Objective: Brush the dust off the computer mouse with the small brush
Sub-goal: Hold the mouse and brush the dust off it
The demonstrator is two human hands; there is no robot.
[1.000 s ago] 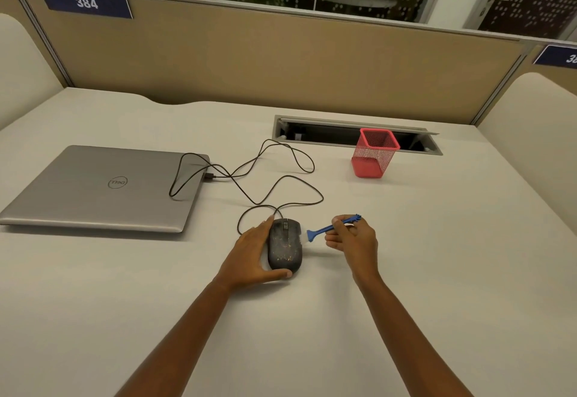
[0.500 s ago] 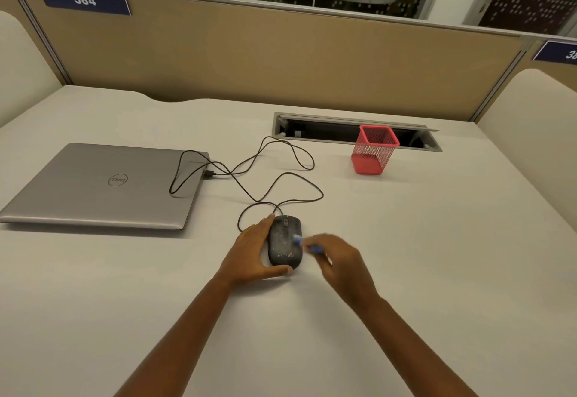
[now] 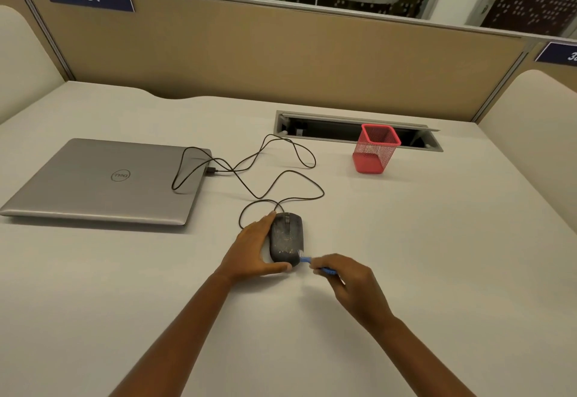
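Observation:
A black wired computer mouse (image 3: 286,237), speckled with pale dust, lies on the white desk (image 3: 437,256). My left hand (image 3: 256,251) cups its left side, thumb under the near end, fingers along the flank. My right hand (image 3: 346,281) pinches a small blue brush (image 3: 305,259). The brush's pale bristles touch the mouse's near right corner. Most of the brush handle is hidden in my fingers.
A closed silver laptop (image 3: 106,181) lies to the left, with the mouse cable (image 3: 274,178) looping from its side. A red mesh pen cup (image 3: 376,153) stands behind, in front of an open cable slot (image 3: 312,129). A tan partition (image 3: 281,53) closes the back.
My right hand carried the brush from beside the mouse onto it, then drew it toward me to the mouse's near right corner. My left hand stayed on the mouse.

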